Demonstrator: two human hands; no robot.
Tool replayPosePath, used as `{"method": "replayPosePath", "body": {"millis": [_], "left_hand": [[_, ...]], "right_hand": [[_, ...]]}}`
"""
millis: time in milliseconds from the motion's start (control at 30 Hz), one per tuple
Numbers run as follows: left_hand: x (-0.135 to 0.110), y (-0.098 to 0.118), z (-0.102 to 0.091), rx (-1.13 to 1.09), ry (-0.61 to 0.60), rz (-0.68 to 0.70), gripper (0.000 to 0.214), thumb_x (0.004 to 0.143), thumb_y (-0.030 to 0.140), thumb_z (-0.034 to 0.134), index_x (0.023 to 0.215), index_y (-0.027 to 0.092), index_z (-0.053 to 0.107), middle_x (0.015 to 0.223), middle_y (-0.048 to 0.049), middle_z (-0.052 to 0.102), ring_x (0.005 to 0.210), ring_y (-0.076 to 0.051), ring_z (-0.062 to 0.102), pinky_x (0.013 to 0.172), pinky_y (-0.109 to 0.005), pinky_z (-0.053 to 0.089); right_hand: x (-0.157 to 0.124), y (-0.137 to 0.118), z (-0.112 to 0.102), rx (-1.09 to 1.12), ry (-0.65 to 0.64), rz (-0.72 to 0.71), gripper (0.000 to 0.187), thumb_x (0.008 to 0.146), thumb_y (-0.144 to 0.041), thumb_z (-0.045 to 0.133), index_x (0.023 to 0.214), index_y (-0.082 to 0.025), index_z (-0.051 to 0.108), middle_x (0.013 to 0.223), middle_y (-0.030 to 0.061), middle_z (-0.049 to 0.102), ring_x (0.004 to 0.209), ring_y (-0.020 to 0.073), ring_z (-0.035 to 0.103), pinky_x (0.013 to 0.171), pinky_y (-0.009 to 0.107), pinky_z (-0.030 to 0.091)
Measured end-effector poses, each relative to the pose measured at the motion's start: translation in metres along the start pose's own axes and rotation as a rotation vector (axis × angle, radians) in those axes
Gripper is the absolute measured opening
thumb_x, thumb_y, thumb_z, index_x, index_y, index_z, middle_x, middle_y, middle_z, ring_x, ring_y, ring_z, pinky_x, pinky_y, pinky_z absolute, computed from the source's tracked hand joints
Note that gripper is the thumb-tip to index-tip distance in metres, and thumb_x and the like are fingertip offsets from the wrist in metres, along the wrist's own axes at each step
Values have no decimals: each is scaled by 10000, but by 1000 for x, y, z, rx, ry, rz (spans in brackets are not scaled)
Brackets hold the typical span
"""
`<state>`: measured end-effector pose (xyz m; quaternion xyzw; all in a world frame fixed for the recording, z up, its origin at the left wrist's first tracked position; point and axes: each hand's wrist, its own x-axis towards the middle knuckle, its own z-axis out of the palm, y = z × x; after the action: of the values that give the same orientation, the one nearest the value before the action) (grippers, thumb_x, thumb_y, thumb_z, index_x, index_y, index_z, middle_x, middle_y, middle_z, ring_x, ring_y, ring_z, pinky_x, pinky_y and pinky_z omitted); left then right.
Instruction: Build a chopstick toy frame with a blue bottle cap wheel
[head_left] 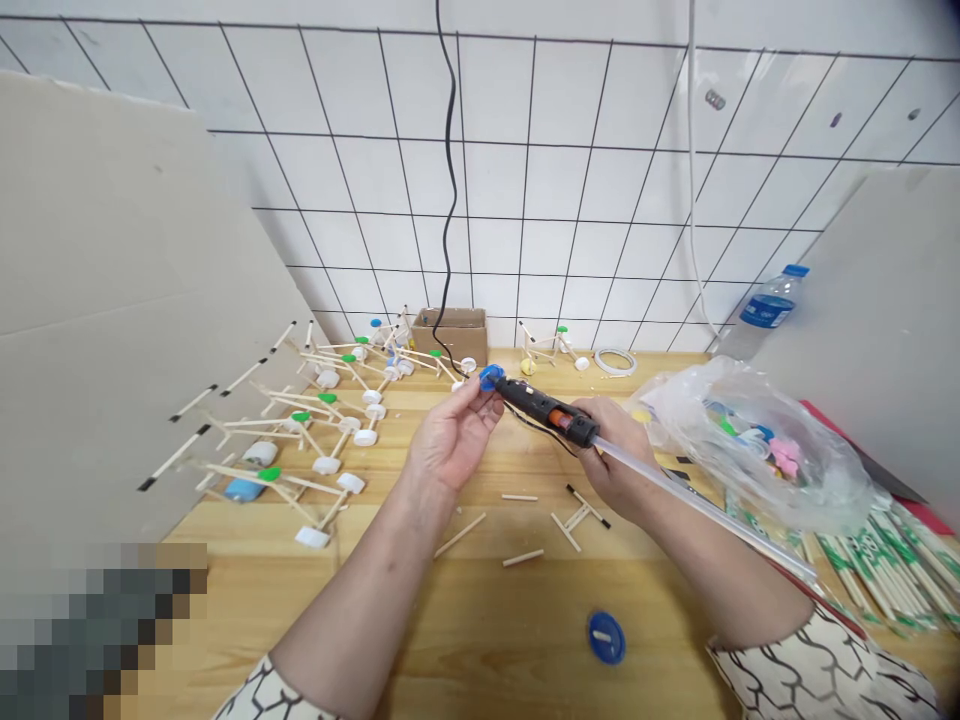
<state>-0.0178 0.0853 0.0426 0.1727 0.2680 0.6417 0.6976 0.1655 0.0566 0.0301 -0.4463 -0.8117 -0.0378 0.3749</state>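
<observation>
My left hand pinches a small blue bottle cap over the middle of the table. Wrapped in my right hand is a black hot glue gun, its nozzle meeting the cap. A long clear glue stick trails out of its back toward my right forearm. Below the hands lie loose wooden sticks and a small H-shaped stick frame with black ends. Nearer to me rests a second blue cap with a short stick piece in it.
Several stick models with white and green caps crowd the left. A cardboard box and tape roll stand at the back. On the right are a plastic bag of caps, wrapped chopsticks and a water bottle.
</observation>
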Motion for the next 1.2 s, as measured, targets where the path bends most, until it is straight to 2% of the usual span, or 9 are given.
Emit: {"method": "replayPosePath", "body": {"millis": [133,233,433,567,667,867,1033,1100,1200], "left_hand": [[-1,-1,-1,43,-82,60,112,756,72,590,737,116,691,781,-42,699,753,-99,615,762,-222,472],[-3,-1,-1,88,-150,122,92,684,90,683,770,116,703,786,-28,699,741,-87,605,726,-198,455],[-12,-1,5,136,-175,269,210,602,147,762,807,140,714,785,-19,705,716,-90,602,746,-219,440],[-16,-3,7,198,-214,369,243,612,179,762,849,156,715,836,-38,709,795,-121,612,804,-250,437],[-19,-5,8,245,-248,432,253,645,195,745,894,174,711,893,-44,708,851,-131,615,855,-263,434],[-27,-6,11,332,-296,515,240,707,167,694,945,197,698,933,-36,704,880,-133,619,831,-239,458],[-32,-7,11,398,-281,544,276,707,124,677,973,197,693,930,-34,695,857,-131,610,798,-222,469],[-32,-7,11,416,-277,554,279,707,125,677,976,197,693,926,-35,693,848,-134,608,797,-226,470],[-32,-8,10,445,-274,562,278,716,138,672,986,201,692,933,-37,690,855,-136,604,811,-232,463]], "right_hand": [[-1,-1,0,132,16,37,139,853,-229,441,915,-172,552,801,67,630,723,199,576,621,293,427],[-1,-2,0,296,3,157,201,857,-312,453,901,-167,585,758,47,613,692,188,564,578,276,412],[3,0,-1,821,-101,404,363,780,-526,543,795,-163,554,594,-9,498,554,134,448,528,274,353],[5,1,-2,1186,-186,517,351,739,-498,628,729,-180,479,568,-30,462,529,115,420,507,267,328],[7,0,-6,1360,-253,611,316,740,-432,658,727,-183,465,576,-40,440,523,104,421,499,254,327],[5,4,-12,1561,-410,753,315,716,-395,691,701,-176,465,582,-46,412,501,87,426,462,225,320],[2,12,-13,1660,-559,866,308,701,-391,702,729,-164,497,577,-56,378,477,70,395,424,191,269],[1,12,-12,1659,-560,872,304,699,-392,705,746,-158,517,575,-53,386,476,72,395,427,195,265],[1,11,-12,1595,-471,799,295,714,-400,692,733,-170,508,574,-44,410,489,87,408,441,212,283]]}}
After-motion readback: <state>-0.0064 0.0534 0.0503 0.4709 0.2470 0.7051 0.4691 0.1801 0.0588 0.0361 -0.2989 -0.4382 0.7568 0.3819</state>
